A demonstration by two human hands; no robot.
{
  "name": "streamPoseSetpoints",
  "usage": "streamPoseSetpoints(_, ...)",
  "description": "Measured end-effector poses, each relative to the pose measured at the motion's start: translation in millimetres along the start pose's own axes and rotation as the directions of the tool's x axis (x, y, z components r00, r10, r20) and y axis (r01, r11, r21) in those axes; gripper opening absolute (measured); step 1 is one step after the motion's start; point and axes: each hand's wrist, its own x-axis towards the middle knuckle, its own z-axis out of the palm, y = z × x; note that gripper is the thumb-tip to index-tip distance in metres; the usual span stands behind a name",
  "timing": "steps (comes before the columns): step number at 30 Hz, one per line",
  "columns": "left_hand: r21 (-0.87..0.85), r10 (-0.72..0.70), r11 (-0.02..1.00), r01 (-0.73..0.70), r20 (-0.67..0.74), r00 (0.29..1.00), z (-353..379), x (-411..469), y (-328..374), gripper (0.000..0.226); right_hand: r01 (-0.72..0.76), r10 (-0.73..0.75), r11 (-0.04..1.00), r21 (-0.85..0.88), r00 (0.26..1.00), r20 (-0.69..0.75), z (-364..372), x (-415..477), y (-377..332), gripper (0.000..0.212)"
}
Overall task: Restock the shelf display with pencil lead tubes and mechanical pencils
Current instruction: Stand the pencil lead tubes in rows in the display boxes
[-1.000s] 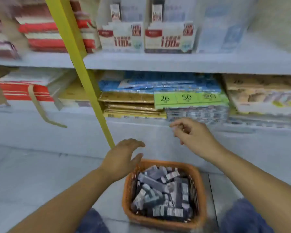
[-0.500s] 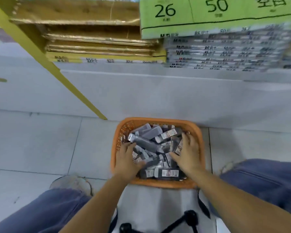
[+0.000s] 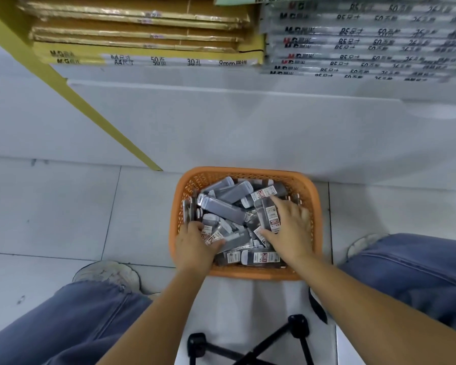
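Lower centre, basket (image 3: 242,171) on floor (image 3: 63,206): left grip (image 3: 195,246) curled round tubes (image 3: 221,209), right grip (image 3: 291,230) clasping one; risk: slick, loosely heaped tubes may slip and spill.

Fingertips of my left hand (image 3: 194,247) hide among the lead tubes (image 3: 221,209), whose labels are too blurred to read; shelf stacks (image 3: 353,40) are cropped above.
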Motion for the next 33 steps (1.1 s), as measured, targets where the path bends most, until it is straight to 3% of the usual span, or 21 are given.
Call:
streamPoseSetpoints(4,0.013,0.005,1.0,-0.005,0.01,1.0,2.1,-1.6,2.2,0.07,-0.067,0.066,0.997,-0.039,0.997,-0.027,-0.6,4.2,-0.3,0.099)
streamPoseSetpoints(7,0.024,0.003,1.0,-0.003,0.018,1.0,4.8,-3.9,2.9,0.076,-0.087,0.088,0.996,-0.011,0.995,0.041,-2.4,11.1,2.7,0.09)
streamPoseSetpoints(12,-0.012,0.025,1.0,-0.024,0.068,0.997,9.2,-5.5,2.8,0.073,-0.058,0.056,0.998,0.012,0.985,0.162,-3.3,17.3,3.6,0.057)
streamPoseSetpoints(19,0.058,0.007,0.998,-0.011,0.06,0.998,7.3,-5.8,5.6,0.076,-0.058,0.027,0.986,0.154,0.981,0.192,-8.5,18.3,0.5,0.036)
streamPoseSetpoints(22,0.034,-0.022,0.999,0.018,0.103,0.994,3.3,-3.3,2.8,0.075,-0.108,0.048,0.974,0.198,0.958,0.284,-16.3,25.0,2.7,0.04)
streamPoseSetpoints(24,-0.004,-0.036,0.999,0.037,0.16,0.986,-0.2,0.3,2.1,0.069,-0.108,0.037,0.976,0.19,0.937,0.347,-20.1,28.8,3.6,0.038)
streamPoseSetpoints(28,-0.08,0.021,0.997,-0.002,0.248,0.969,-3.1,4.2,-1.6,0.028,-0.064,-0.004,0.982,0.176,0.931,0.364,-23.8,28.8,5.8,0.033)
streamPoseSetpoints(33,-0.107,0.081,0.993,-0.055,0.255,0.964,-9.0,1.8,-4.5,0.02,-0.014,-0.012,0.995,0.098,0.964,0.264,-34.2,23.8,0.8,0.041)
